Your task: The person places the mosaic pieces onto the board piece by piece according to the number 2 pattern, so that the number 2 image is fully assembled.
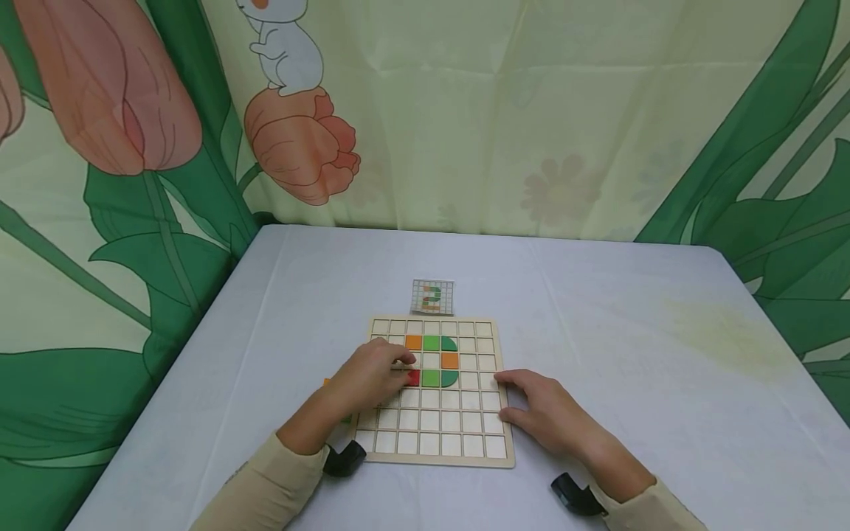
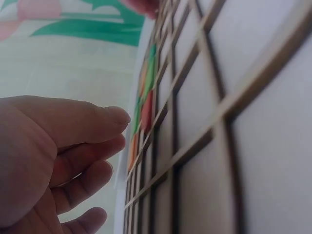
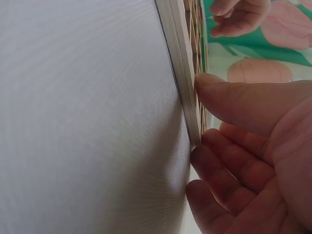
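Currently the left hand (image 1: 378, 374) hovers over the wooden grid board (image 1: 434, 461), fingers loosely bent, nothing visible between thumb and forefinger. Just beside them, about five o'clock, lies the red square tile (image 1: 415, 378), with no long axis; white cells run toward six. Farther off, the right hand's (image 1: 550, 411) spread thumb and fingers touch the three-o'clock rim; tablecloth (image 1: 631, 354) stretches beyond.

Square tan grid board (image 1: 438, 462) looks like bare wood, matt and pretty smooth. The little orange square tile (image 1: 449, 361) seems smooth too, painted wood or plastic, can't tell. White tablecloth (image 1: 598, 317) is matt, finely woven fabric, lightly creased. Black curved wrist piece (image 1: 345, 459) looks like shiny plastic, beige sleeve (image 1: 265, 479) soft cloth.
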A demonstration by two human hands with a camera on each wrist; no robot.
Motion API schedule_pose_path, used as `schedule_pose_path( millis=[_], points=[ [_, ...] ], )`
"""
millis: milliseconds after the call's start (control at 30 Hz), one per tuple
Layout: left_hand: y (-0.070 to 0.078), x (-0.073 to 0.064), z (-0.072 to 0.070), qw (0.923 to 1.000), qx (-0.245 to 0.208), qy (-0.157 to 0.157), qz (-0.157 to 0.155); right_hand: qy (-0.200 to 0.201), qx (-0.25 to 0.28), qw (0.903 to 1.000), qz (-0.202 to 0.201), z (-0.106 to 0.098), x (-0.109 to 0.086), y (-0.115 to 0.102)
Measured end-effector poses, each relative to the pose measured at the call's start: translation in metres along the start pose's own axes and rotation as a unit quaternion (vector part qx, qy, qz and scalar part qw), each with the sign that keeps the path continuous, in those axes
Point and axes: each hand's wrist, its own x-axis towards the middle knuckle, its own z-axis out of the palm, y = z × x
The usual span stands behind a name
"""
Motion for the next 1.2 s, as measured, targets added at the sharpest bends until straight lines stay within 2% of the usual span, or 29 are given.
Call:
schedule_pose_path(
  millis=[100,267,700,933,1200],
  points=[
    [-0.0039,0.0001,-0.0070,0.9997,-0.005,-0.002,-0.024,0.002,-0.003,1.0000,-0.002,0.0000,0.0000,0.0004],
    [-0.0086,0.0005,-0.0086,0.9995,-0.001,-0.002,-0.032,0.005,-0.005,0.9999,-0.011,-0.0001,-0.0001,0.0019],
    [-0.0103,0.0030,-0.0006,0.9999,0.016,-0.008,0.000,0.003,0.000,1.0000,-0.005,0.0007,-0.0005,0.0006],
    [-0.0074,0.0029,-0.0008,0.9998,0.016,-0.005,0.012,0.004,-0.002,1.0000,-0.006,0.0013,0.0001,0.0009],
    [-0.0104,-0.0015,-0.0030,0.9996,0.002,-0.006,-0.027,0.003,-0.007,1.0000,-0.003,0.0021,0.0004,0.0011]
  ],
)
